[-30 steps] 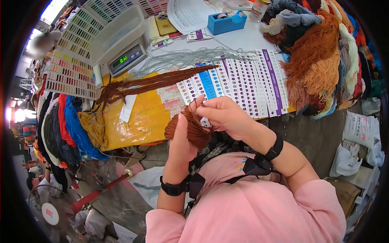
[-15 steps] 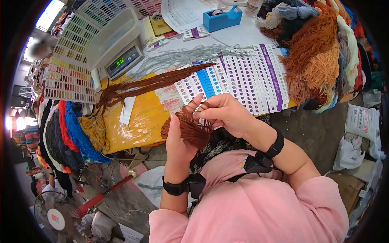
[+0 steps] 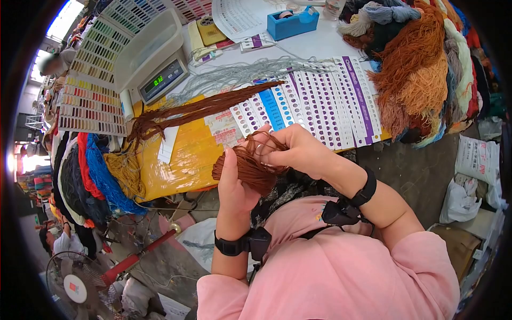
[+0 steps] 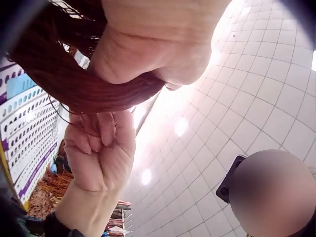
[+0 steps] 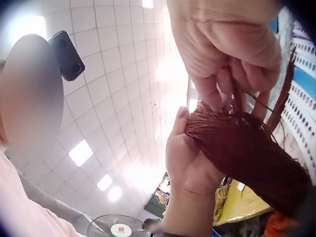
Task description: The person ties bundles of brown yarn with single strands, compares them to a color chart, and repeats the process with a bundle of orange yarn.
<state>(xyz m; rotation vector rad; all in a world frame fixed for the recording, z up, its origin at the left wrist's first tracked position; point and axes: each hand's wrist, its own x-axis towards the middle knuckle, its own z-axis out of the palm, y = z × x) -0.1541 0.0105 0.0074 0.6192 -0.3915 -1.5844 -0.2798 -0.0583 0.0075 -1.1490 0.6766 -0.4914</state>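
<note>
A thick bundle of reddish-brown yarn (image 3: 249, 169) is held above the person's lap at the table's front edge. The left hand (image 3: 233, 186) grips it from below, thumb upright along its near side. At the bundle's upper right, the right hand (image 3: 301, 152) pinches loose strands with bent fingers. From the right wrist view, the right fingers dip into the top of the yarn (image 5: 237, 143), while the left hand (image 5: 192, 163) lies round its other side. The left wrist view shows the yarn (image 4: 94, 94) passing under the left palm, the right hand (image 4: 101, 153) beyond.
Brown strands (image 3: 202, 109) lie across a yellow-wrapped board (image 3: 184, 160) beside punched colour cards (image 3: 320, 106). Behind are grey threads, a scale (image 3: 162, 80) and a blue tape dispenser (image 3: 292, 25). Yarn heaps (image 3: 421, 80) hang at the right; a fan (image 3: 74, 288) stands lower left.
The right hand's fingers have shifted slightly over the top of the bundle, and the loose strands by them lie differently. The left hand keeps its grip, almost unmoved.
</note>
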